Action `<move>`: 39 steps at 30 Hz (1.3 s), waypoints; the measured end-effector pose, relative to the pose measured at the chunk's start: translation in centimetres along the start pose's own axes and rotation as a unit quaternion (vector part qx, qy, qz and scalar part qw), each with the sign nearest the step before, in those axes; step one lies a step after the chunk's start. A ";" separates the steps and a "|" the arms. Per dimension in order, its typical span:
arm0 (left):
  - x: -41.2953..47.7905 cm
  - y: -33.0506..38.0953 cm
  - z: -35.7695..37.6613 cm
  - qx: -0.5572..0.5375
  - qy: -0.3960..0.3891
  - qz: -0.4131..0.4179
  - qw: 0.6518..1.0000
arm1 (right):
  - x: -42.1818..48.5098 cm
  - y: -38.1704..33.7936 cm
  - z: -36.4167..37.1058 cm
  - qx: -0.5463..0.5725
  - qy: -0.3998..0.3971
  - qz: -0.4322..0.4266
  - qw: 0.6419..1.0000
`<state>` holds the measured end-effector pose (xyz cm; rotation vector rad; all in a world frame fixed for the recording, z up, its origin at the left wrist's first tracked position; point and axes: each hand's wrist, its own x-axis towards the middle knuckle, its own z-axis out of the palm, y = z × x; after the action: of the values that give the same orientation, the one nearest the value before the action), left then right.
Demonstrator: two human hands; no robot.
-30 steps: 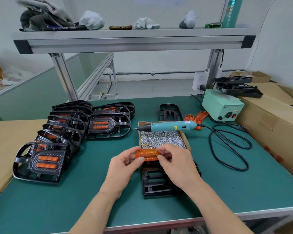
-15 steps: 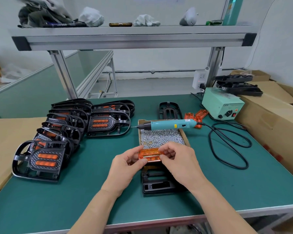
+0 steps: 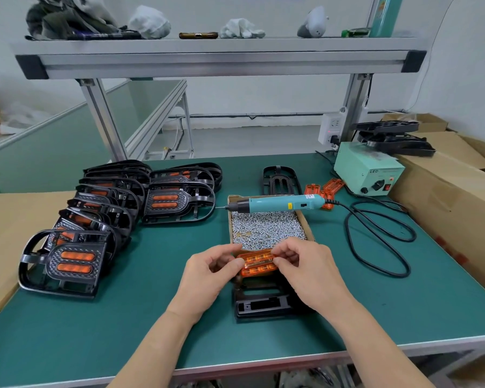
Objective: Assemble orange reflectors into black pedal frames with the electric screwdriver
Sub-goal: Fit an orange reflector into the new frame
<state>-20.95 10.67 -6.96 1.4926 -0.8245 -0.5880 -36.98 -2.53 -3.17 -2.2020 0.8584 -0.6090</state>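
Orange reflector (image 3: 256, 264) nearer black frame (image 3: 259, 305)

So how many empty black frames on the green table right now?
2. Near frame lies under the held orange reflector; far frame lies behind the screw box. A frame stack sits raised at far right, count unclear.

Translucent orange reflector (image 3: 258, 264), twin-bar, horizontal, pinched at both ends just above black pedal frame (image 3: 261, 303) lying flat. Teal electric screwdriver (image 3: 277, 204) lies across far end of screw box (image 3: 306, 226), bit pointing left, cord attached.
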 end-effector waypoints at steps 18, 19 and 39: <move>0.1 -0.4 -0.2 0.081 0.024 0.031 0.996 | -1.5 0.1 -1.6 -0.075 -0.023 0.022 0.997; 0.1 -0.4 -0.2 0.083 0.024 0.031 0.996 | -1.6 0.0 -1.3 -0.083 -0.028 0.017 0.996; -0.3 1.0 0.6 0.205 -0.054 0.033 0.977 | -1.3 -0.9 -0.9 -0.227 -0.091 -0.018 0.969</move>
<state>-21.72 10.60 -6.09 1.8105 -1.1255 -0.4698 -38.03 -1.48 -2.17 -2.6395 0.9296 -0.2305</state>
